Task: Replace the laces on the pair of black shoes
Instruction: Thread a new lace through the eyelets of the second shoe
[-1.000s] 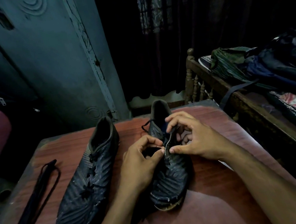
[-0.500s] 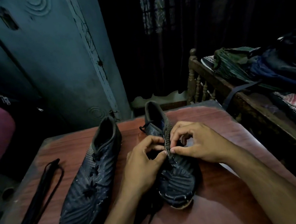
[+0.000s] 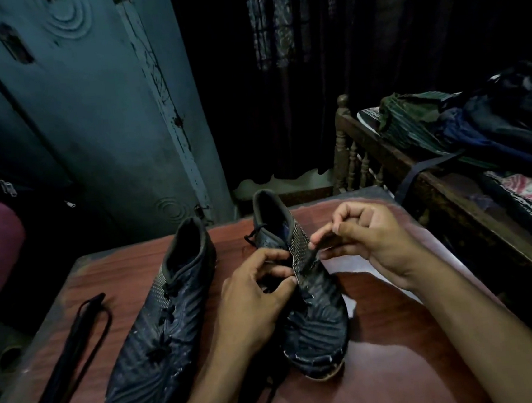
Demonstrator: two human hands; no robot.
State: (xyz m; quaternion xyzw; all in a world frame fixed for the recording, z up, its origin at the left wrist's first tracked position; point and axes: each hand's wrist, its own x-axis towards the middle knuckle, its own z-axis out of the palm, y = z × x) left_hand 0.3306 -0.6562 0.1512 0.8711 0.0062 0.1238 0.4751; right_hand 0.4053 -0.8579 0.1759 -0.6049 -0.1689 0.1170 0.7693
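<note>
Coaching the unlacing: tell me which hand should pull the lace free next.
Right hand: it already pinches the lace above the shoe; the left hand grips that shoe, steadying it.

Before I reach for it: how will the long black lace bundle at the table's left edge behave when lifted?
The long black lace bundle will probably flop and sag, since its loop already curves loosely. It looks thin, so likely very light. Gripped at one end, strands may separate and trail.
</note>
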